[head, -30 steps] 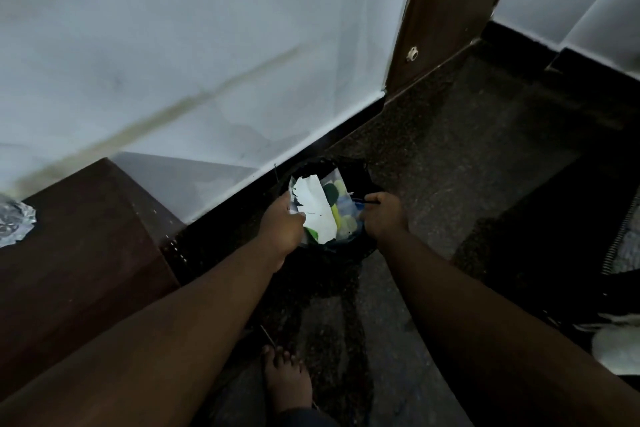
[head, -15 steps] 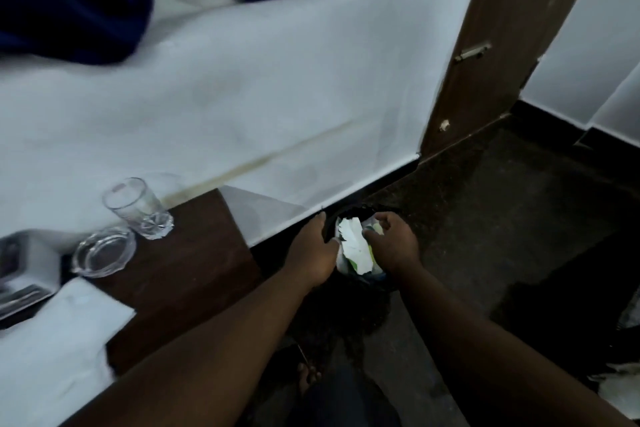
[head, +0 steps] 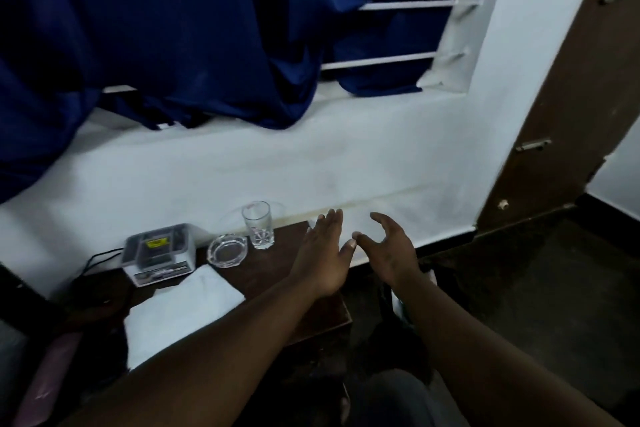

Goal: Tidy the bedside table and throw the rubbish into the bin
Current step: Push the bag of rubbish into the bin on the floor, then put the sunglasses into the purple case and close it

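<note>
My left hand [head: 323,253] hovers flat and empty over the right end of the dark wooden bedside table [head: 273,274]. My right hand [head: 391,250] is raised just right of it, fingers spread and loosely bent, holding nothing. On the table stand a clear drinking glass [head: 258,224], a glass ashtray [head: 227,250], a white box-shaped device [head: 157,253] with a black cable, and a folded white cloth [head: 180,312]. The bin [head: 398,302] sits on the floor under my right forearm, mostly hidden, with only a bit of white rubbish showing.
A dark blue curtain [head: 173,28] hangs over the window ledge above the table. A brown door [head: 568,107] stands at the right beside dark stone floor [head: 536,288]. A pinkish object [head: 48,378] lies at the lower left.
Both hands have let go of the rubbish in the bin and risen above the table's right end. My view has swung upward from the floor to the table and window.
</note>
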`<state>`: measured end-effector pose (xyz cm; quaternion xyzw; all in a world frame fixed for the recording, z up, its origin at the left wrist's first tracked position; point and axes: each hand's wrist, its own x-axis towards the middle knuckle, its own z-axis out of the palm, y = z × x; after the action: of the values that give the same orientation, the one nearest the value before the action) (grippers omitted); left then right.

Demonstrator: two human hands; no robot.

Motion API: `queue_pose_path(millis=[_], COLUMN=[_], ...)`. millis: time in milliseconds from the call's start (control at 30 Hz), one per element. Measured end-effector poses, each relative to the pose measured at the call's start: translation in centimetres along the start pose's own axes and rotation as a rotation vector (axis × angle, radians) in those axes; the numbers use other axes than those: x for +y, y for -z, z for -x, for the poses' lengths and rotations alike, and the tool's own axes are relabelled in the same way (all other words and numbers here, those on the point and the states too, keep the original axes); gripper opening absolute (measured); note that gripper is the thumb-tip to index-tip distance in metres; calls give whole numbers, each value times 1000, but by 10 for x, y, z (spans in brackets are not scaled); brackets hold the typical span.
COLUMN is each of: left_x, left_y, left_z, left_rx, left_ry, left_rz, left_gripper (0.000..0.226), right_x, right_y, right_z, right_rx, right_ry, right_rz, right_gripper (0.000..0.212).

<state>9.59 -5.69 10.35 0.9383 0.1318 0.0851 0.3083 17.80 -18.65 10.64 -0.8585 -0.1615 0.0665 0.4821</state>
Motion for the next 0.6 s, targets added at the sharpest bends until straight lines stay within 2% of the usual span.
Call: queue_pose_path(millis=[167,400,600], left_x=[-25,-68,-90], left_y=[58,141,200], left_z=[30,81,133], left_rx=[143,338,432], left_ry=[35,46,126], left_rz=[21,-233,-321], left_gripper=[65,67,68], right_x=[-60,-130,-184], right_y=[-29,-72,-112], right_z=[21,53,82], right_rx=[-85,-113,-93], right_ry=[166,376,566], right_rz=[65,134,201], right_gripper=[72,80,83])
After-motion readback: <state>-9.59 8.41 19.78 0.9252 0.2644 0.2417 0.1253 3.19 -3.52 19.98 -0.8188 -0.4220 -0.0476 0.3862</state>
